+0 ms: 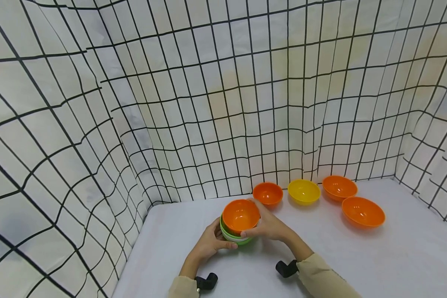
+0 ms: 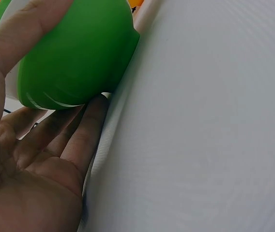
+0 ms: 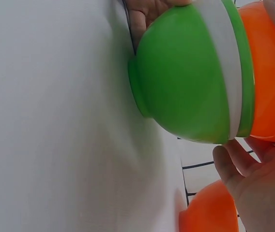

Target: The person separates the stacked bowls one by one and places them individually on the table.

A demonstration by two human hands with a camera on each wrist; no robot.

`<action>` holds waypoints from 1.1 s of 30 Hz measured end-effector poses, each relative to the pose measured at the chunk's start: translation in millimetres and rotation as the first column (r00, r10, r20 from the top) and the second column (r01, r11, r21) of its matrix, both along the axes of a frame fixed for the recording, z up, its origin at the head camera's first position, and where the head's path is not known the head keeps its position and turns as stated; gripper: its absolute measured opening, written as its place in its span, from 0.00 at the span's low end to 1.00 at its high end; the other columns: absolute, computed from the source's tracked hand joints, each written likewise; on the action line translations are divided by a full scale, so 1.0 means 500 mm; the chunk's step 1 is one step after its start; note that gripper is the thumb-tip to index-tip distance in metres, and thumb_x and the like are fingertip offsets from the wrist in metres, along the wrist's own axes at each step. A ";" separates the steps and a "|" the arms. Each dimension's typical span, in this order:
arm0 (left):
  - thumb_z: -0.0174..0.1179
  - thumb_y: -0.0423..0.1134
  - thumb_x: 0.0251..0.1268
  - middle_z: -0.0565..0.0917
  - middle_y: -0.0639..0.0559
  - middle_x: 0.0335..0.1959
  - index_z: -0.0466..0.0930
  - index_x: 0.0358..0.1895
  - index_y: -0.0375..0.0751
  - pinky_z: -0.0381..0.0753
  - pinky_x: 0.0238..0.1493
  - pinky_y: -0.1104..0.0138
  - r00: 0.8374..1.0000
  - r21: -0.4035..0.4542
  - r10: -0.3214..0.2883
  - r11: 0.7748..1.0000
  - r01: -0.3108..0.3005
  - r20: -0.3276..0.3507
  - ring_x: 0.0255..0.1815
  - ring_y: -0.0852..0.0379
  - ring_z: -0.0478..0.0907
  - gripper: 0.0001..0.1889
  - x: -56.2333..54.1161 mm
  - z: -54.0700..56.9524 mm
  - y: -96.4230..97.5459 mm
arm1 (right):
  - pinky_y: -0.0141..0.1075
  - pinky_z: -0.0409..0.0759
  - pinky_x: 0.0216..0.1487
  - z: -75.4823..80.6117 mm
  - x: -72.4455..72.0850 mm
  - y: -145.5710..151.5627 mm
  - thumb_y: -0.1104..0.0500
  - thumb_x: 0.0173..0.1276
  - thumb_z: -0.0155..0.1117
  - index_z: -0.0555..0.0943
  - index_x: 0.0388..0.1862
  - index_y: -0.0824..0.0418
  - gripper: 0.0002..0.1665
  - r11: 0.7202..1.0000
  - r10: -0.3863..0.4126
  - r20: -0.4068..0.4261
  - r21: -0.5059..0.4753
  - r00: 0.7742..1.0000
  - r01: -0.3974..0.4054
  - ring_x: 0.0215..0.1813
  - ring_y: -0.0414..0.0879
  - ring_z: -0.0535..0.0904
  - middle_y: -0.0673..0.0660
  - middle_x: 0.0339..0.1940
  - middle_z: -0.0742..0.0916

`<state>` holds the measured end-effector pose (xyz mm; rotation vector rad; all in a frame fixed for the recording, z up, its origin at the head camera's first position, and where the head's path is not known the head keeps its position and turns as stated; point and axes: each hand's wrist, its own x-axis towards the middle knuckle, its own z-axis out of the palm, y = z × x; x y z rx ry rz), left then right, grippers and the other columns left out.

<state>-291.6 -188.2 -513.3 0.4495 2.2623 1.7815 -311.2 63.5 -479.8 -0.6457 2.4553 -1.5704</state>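
Observation:
In the head view a stack of bowls stands at the table's near middle. A green bowl (image 3: 186,77) forms its base, with the rims of a white bowl (image 3: 227,58) and another green bowl (image 3: 247,72) above. My left hand (image 1: 210,243) grips the stack from the left, thumb on the near side and fingers round the far side. My right hand (image 1: 270,224) holds an orange bowl (image 1: 241,216) by its right side, thumb near and fingers behind. That orange bowl sits tilted in the top of the stack, its lower part hidden inside the upper green bowl.
Behind the stack stand a smaller orange bowl (image 1: 267,194) and a yellow bowl (image 1: 304,192). Two wide orange bowls (image 1: 340,188) (image 1: 363,212) stand farther right. White cloth covers the table (image 1: 320,248); a black-gridded white curtain (image 1: 208,103) rises behind and at both sides.

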 end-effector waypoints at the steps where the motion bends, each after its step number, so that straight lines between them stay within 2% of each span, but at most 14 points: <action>1: 0.81 0.38 0.50 0.69 0.47 0.77 0.60 0.79 0.50 0.68 0.79 0.54 1.000 0.000 0.000 1.000 0.000 0.000 0.77 0.44 0.68 0.52 0.000 0.001 0.000 | 0.60 0.73 0.75 0.001 -0.001 0.001 0.39 0.49 0.83 0.53 0.82 0.51 0.68 1.000 -0.004 0.002 0.000 1.000 0.004 0.73 0.54 0.71 0.54 0.77 0.71; 8: 0.81 0.38 0.50 0.70 0.47 0.76 0.60 0.78 0.50 0.70 0.78 0.59 1.000 -0.002 -0.009 1.000 0.009 -0.004 0.76 0.45 0.69 0.51 -0.001 0.001 0.000 | 0.61 0.74 0.73 0.008 -0.002 0.010 0.40 0.49 0.84 0.52 0.83 0.51 0.70 0.999 -0.037 0.026 0.005 0.999 0.037 0.73 0.55 0.71 0.55 0.78 0.70; 16: 0.82 0.39 0.48 0.71 0.52 0.75 0.61 0.78 0.53 0.67 0.80 0.57 1.000 -0.012 -0.002 1.000 0.002 0.004 0.77 0.48 0.69 0.52 -0.001 0.000 0.000 | 0.62 0.74 0.73 0.018 -0.003 0.020 0.42 0.49 0.84 0.55 0.81 0.49 0.66 0.999 -0.032 0.000 -0.004 0.999 0.032 0.71 0.54 0.73 0.54 0.74 0.74; 18: 0.81 0.39 0.49 0.71 0.50 0.76 0.61 0.78 0.51 0.67 0.80 0.55 1.000 -0.011 -0.006 1.000 0.006 -0.007 0.77 0.46 0.69 0.52 -0.001 0.000 0.000 | 0.62 0.75 0.73 0.020 -0.004 0.023 0.42 0.49 0.84 0.56 0.81 0.47 0.65 0.999 -0.035 0.001 -0.009 0.999 0.035 0.70 0.54 0.74 0.54 0.73 0.75; 33: 0.82 0.39 0.47 0.72 0.51 0.75 0.62 0.78 0.53 0.67 0.80 0.55 1.000 -0.006 -0.005 1.000 0.005 -0.009 0.77 0.47 0.69 0.52 -0.002 -0.004 0.000 | 0.59 0.77 0.71 0.026 -0.002 0.028 0.41 0.48 0.85 0.57 0.80 0.48 0.65 0.998 -0.058 0.011 -0.012 0.998 0.058 0.70 0.55 0.74 0.55 0.75 0.73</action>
